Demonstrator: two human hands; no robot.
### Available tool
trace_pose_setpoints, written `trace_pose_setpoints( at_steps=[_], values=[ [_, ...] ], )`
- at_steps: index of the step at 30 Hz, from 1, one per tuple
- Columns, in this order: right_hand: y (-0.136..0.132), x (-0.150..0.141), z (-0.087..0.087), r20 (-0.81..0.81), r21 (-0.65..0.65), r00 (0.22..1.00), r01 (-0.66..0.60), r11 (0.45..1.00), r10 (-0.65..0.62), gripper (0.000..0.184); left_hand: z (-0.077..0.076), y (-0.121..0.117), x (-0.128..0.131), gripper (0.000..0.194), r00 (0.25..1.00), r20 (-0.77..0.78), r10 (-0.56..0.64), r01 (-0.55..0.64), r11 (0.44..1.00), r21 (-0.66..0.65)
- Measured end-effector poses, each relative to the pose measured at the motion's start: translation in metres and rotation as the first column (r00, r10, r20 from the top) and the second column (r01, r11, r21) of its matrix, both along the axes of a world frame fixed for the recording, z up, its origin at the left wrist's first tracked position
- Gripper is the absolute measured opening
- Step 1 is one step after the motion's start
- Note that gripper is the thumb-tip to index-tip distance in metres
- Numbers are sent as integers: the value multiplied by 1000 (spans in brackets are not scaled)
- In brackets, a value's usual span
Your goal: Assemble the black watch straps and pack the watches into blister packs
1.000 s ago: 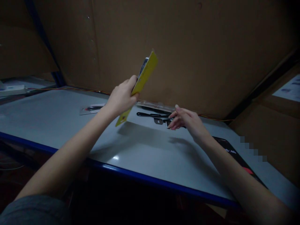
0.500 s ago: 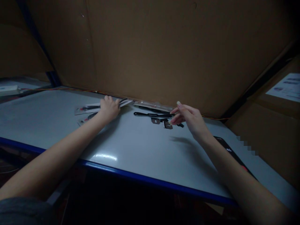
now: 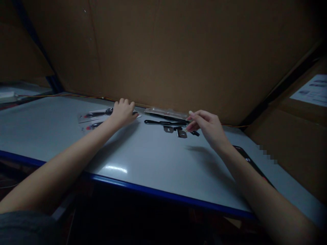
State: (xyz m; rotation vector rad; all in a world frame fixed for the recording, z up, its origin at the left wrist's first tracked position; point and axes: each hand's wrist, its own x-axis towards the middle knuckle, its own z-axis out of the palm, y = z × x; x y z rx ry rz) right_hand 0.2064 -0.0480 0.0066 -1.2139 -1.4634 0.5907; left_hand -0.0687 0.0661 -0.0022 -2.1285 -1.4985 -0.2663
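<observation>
My left hand (image 3: 123, 113) is at the back left of the table, its fingers curled down over the right end of a clear-packaged black tool (image 3: 95, 114) with a red tip. A second packaged tool (image 3: 94, 125) lies just in front, partly hidden by my wrist. My right hand (image 3: 208, 126) hovers with fingers apart and nothing visible in them. Close to its fingertips lies a long black handle-like piece (image 3: 163, 122). Flat metal plates with slots (image 3: 182, 133) and small black pieces (image 3: 195, 133) lie below that hand.
Behind the black piece, a clear package (image 3: 166, 112) lies against the cardboard wall (image 3: 163, 58). A dark phone-like object (image 3: 246, 158) rests at the right, partly behind my forearm. Thin coloured wires (image 3: 84, 96) run along the back edge. A blue rail (image 3: 153, 192) borders the front.
My left hand has shifted slightly right, and the packaged tools under it lie flatter and a little further left. My right hand stays nearly in place, its fingers slightly closer together.
</observation>
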Motion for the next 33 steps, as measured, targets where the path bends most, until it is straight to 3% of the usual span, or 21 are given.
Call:
trace_pose_setpoints(
  at_steps=[2,4,7,10,13,26,33],
  values=[
    [1,0,-1,-1,3,1000,3,1000,-3,28,4,6,17,35,976,-77,-203,203,979,3],
    [1,0,-2,3,-1,1000,3,1000,-3,27,6,16,35,29,934,-113,-340,339,940,-21],
    [0,0,-2,32,-10,999,6,1000,-5,27,4,36,60,37,896,-103,-431,424,902,-85],
    [-2,-1,-2,38,-14,999,0,1000,1,28,1,53,76,44,928,-78,-365,342,914,-218],
    [-3,-1,-1,48,-5,999,0,1000,0,28,1,62,80,37,923,-104,-369,334,907,-256],
    [-1,0,-1,102,-6,995,15,1000,-15,28,-8,62,83,35,841,-186,-508,503,861,-79],
    [0,1,0,112,3,994,15,1000,-15,28,-12,66,90,33,876,-130,-465,472,881,24]
  ],
)
